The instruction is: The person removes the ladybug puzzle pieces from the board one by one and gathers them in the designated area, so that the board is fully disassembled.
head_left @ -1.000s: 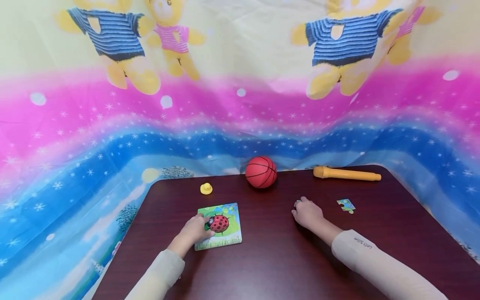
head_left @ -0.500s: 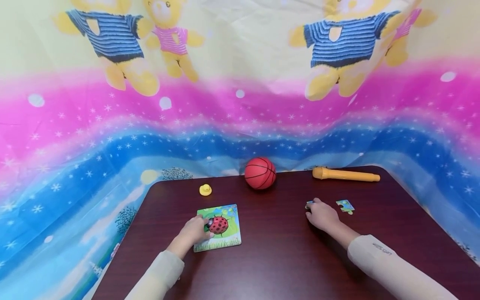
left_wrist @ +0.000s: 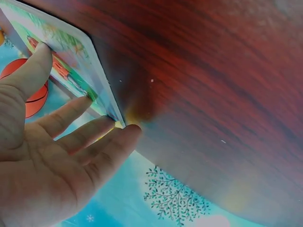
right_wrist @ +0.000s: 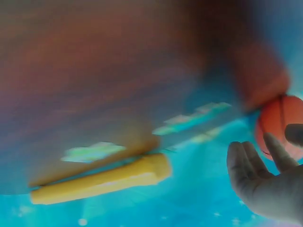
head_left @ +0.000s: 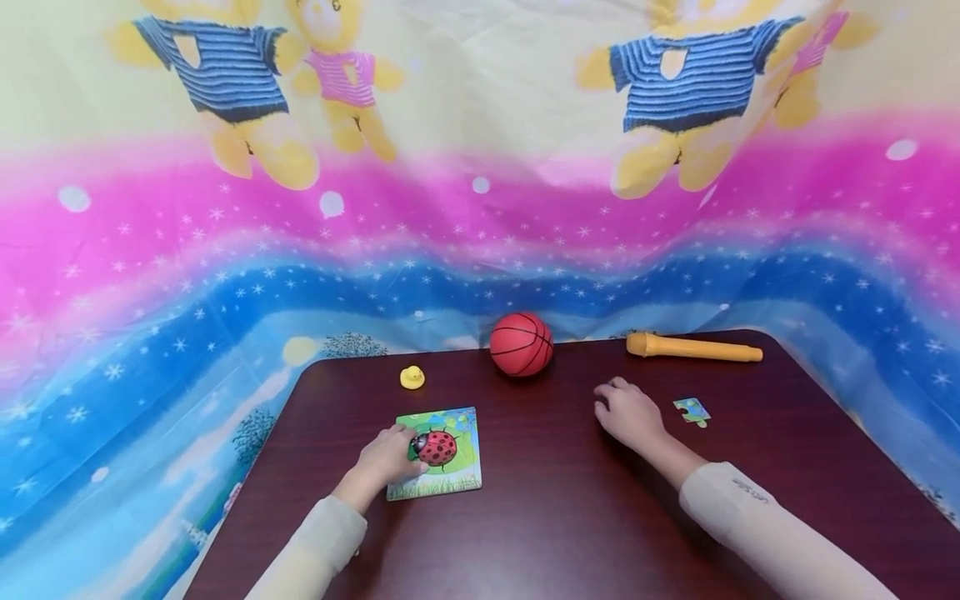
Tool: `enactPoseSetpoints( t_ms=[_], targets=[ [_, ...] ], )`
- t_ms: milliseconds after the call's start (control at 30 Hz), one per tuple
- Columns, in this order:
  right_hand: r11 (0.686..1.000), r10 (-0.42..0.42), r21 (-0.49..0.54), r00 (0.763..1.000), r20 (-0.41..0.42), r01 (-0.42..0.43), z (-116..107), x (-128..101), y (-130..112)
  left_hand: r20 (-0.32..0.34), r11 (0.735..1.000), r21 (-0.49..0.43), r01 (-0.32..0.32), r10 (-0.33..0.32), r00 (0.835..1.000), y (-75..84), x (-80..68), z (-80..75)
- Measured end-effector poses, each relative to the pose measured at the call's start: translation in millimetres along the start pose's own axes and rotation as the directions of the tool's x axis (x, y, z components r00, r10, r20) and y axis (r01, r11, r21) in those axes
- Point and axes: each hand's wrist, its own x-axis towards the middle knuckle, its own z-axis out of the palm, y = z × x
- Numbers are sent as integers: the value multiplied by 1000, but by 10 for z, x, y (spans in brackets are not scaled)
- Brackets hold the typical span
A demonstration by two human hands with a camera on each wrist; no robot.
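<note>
Directions are given as on a clock face laid over the dark red-brown, wood-grained counter [head_left: 525,517], with 12 o'clock at its far edge. The flat, square green jigsaw board [head_left: 456,467], printed with a red ladybug, is located at 9 o'clock. Its 9 o'clock edge is partly covered by the left hand [head_left: 386,457]; the thumb and fingers are laid against it without being clenched, and light, steady pressure here is judged sufficient to prevent sliding. The right hand [head_left: 630,414] is positioned at 2 o'clock, its fingers loosely bent, with nothing seen grasped in them. A small blue-green interlocking puzzle piece [head_left: 696,409] is found on the counter near that hand, at 3 o'clock from it; a second thin blue-green piece [right_wrist: 192,121] is shown, blurred, only in the right wrist view, apart from the fingertips there. For the apparent step, the picking-up of a loose piece, opposite edges should be pinched rather than the face pressed, since a flat piece may skid on the glossy surface. Tabs and notches should be oriented before the board is approached. Whether a matching recess is exposed cannot be told. Clearance should be maintained from the red, black-lined basketball [head_left: 521,345] at 12 o'clock, which could roll if struck.
</note>
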Motion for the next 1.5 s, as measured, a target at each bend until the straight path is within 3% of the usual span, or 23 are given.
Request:
enactPoseSetpoints(
  t_ms=[167,333,567,700,867,1000,1167,1333,1500],
  targets=[
    [996,-78,34,994,-77,81,-48,178,-450,14,999,-15,-30,31,999,-48,-34,-40],
    [985,-175,-10,983,-62,175,50,254,-833,57,999,-33,-15,17,998,-136,-91,-37],
    [968,-250,-26,966,-60,249,222,346,-1249,47,1000,4,8,-8,999,-192,-34,-108],
    [960,-279,-19,960,0,279,343,425,-1530,52,1000,27,10,-11,999,-167,32,-163],
    [947,-314,-12,937,153,320,530,431,-1869,101,998,63,-13,7,995,-152,57,-178],
    [955,-278,-20,920,276,295,667,420,-2070,132,998,66,-4,-4,991,-191,29,-165],
    [974,-186,-54,907,378,222,730,491,-2183,119,1000,22,2,-5,993,-263,54,-143],
    [980,-177,-20,915,362,197,804,525,-2267,82,1000,-8,-31,31,996,-337,63,-81],
    [982,-177,132,920,349,138,884,483,-2432,81,998,-63,-31,36,996,-393,39,-42]
  ],
)
